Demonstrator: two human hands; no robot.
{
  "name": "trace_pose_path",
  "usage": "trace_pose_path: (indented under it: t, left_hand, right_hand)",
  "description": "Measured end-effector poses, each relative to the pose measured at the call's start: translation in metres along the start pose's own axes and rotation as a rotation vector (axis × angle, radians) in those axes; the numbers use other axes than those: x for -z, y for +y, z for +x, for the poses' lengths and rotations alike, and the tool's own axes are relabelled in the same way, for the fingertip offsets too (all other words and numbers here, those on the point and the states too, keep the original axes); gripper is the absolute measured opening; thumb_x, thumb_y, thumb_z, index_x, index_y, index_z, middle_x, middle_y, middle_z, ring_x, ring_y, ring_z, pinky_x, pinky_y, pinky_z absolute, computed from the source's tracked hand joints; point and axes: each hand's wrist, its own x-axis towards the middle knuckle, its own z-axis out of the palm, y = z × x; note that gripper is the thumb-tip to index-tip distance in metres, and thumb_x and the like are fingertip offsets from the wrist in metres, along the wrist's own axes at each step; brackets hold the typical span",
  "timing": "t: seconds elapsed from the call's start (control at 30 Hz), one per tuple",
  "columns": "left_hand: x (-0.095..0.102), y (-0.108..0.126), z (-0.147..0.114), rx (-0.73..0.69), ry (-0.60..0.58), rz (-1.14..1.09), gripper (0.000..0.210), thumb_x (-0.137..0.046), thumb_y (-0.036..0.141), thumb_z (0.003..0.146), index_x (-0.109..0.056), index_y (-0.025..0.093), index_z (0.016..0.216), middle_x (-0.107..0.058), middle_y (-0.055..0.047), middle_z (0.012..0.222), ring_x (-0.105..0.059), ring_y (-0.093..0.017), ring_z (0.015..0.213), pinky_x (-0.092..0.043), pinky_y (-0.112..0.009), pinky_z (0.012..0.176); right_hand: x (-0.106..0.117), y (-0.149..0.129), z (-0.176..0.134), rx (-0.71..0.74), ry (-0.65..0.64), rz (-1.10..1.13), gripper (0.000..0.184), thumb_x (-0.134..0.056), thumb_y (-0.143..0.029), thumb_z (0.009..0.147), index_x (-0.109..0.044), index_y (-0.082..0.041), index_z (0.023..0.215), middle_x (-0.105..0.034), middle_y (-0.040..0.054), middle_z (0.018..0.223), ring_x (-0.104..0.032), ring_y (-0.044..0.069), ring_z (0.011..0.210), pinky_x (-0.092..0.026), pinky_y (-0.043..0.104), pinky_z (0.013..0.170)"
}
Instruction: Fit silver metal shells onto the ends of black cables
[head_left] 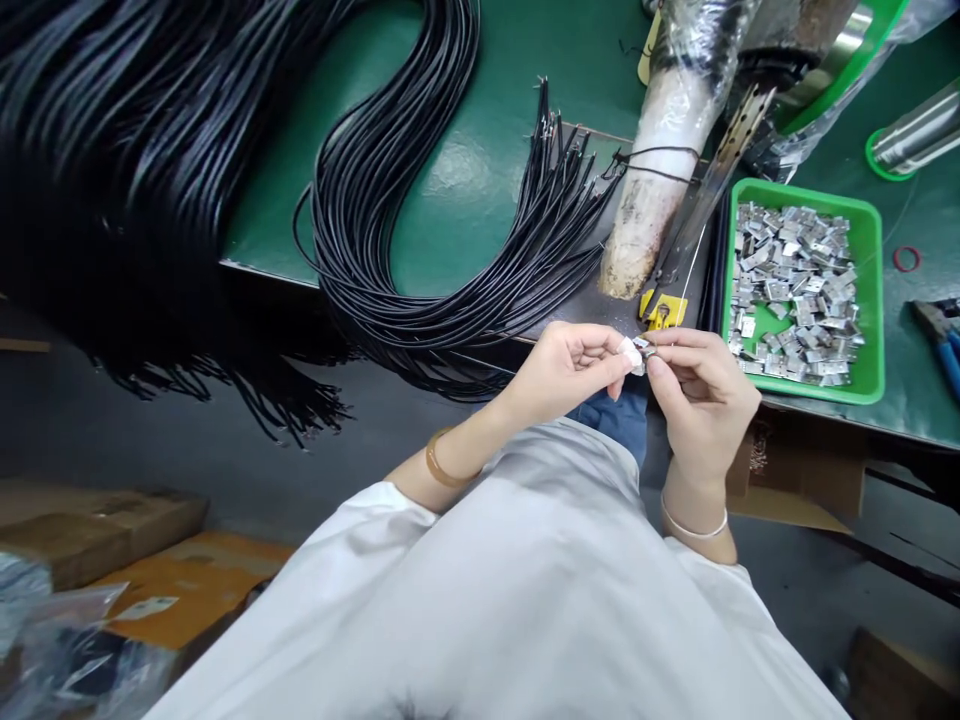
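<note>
The fingertips of the left hand [574, 368] and the right hand [701, 388] are pinching nearly closed, meeting at a small white-and-silver piece [637, 355] left of the green tray [870, 300]; which finger is bearing which part, I cannot tell. The step in hand seems to be fine finger work on that piece, calling next for a steady pinch and careful aim. Just beyond the fingertips, a yellow block [664, 310] is sitting left of the tray; silver metal parts [814, 250] are lying inside it, and black cables [360, 210] are curving farther left.

Left grip [568, 372] and right grip [703, 395] pinch close together.
</note>
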Motion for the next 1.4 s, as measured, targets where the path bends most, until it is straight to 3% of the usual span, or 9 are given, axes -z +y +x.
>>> trace_pose_path:
  t: [0.2,0.4,0.57,0.67,0.77,0.9,1.1,1.3,1.4]
  left_hand:
    - [-0.002,-0.009,-0.001,-0.096,0.043,0.099,0.020,-0.080,0.028,0.081,-0.069,0.011,0.079,-0.063,0.001,0.065,-0.058,-0.007,0.058,-0.048,-0.018,0.059]
    - [-0.001,-0.013,-0.004,-0.208,0.027,0.201,0.021,-0.073,0.030,0.088,-0.068,0.011,0.082,-0.064,0.000,0.066,-0.060,-0.008,0.059,-0.048,-0.018,0.059]
    - [0.001,-0.015,-0.005,-0.544,0.036,0.441,0.010,-0.075,0.023,0.086,-0.075,0.013,0.089,-0.077,-0.005,0.083,-0.061,-0.007,0.061,-0.045,-0.017,0.057]
    - [0.002,-0.016,-0.007,-0.695,0.035,0.478,0.006,-0.073,0.018,0.088,-0.076,0.014,0.091,-0.080,-0.006,0.087,-0.067,-0.008,0.067,-0.050,-0.018,0.065]
    - [0.002,-0.017,-0.008,-0.516,0.058,0.360,0.011,-0.068,0.021,0.091,-0.076,0.013,0.092,-0.076,-0.004,0.073,-0.066,-0.009,0.060,-0.050,-0.017,0.060]
    - [-0.001,-0.016,-0.005,-0.233,0.129,0.107,0.018,-0.069,0.027,0.089,-0.072,0.011,0.096,-0.065,0.001,0.058,-0.056,-0.007,0.047,-0.044,-0.017,0.048]
    - [-0.005,-0.012,0.003,-0.158,0.195,0.062,0.012,-0.072,0.022,0.078,-0.066,0.012,0.079,-0.036,0.009,0.051,-0.028,-0.002,0.045,-0.020,-0.018,0.044]
    - [-0.005,-0.010,0.006,-0.128,0.117,0.077,0.011,-0.068,0.021,0.079,-0.061,0.014,0.074,-0.041,0.006,0.057,-0.030,-0.003,0.050,-0.021,-0.019,0.047]
    - [-0.004,-0.009,0.006,-0.102,0.124,0.066,0.011,-0.068,0.019,0.078,-0.059,0.014,0.073,-0.039,0.007,0.056,-0.029,-0.003,0.050,-0.020,-0.020,0.048]
  right_hand:
    - [0.000,0.000,0.001,0.056,0.027,-0.029,0.011,-0.070,-0.016,0.087,-0.075,-0.025,0.092,-0.074,0.0017,0.099,-0.072,0.015,0.090,-0.061,0.028,0.072]
    - [0.003,-0.002,0.000,0.120,0.011,-0.086,0.014,-0.071,-0.015,0.087,-0.075,-0.025,0.095,-0.075,0.0027,0.100,-0.072,0.018,0.093,-0.062,0.036,0.083]
    - [0.008,0.005,0.001,-0.079,-0.079,0.215,0.002,-0.072,-0.025,0.088,-0.073,-0.024,0.086,-0.074,0.0042,0.103,-0.072,0.018,0.090,-0.062,0.031,0.074]
    - [0.009,0.009,0.002,-0.206,-0.188,0.421,0.015,-0.074,-0.033,0.086,-0.071,-0.021,0.077,-0.074,0.0055,0.101,-0.072,0.019,0.091,-0.063,0.034,0.078]
    - [0.006,0.006,0.002,-0.180,-0.053,0.348,0.010,-0.071,-0.029,0.089,-0.071,-0.021,0.083,-0.073,0.0050,0.102,-0.073,0.019,0.092,-0.065,0.035,0.081]
    - [0.003,-0.004,0.003,0.108,0.262,0.065,0.011,-0.060,-0.020,0.096,-0.069,-0.024,0.102,-0.074,0.0042,0.105,-0.073,0.018,0.097,-0.066,0.039,0.081]
    - [0.004,-0.007,0.005,0.343,0.177,-0.196,0.022,-0.073,-0.007,0.083,-0.071,-0.024,0.098,-0.078,0.0018,0.100,-0.074,0.019,0.092,-0.064,0.038,0.080]
    - [0.003,-0.006,0.005,0.414,0.111,-0.284,0.021,-0.077,-0.009,0.081,-0.073,-0.025,0.095,-0.078,-0.0002,0.096,-0.075,0.018,0.087,-0.064,0.035,0.077]
    - [0.004,-0.002,0.004,0.354,0.117,-0.204,0.021,-0.074,-0.008,0.083,-0.073,-0.025,0.096,-0.077,-0.0009,0.091,-0.074,0.017,0.085,-0.063,0.033,0.074]
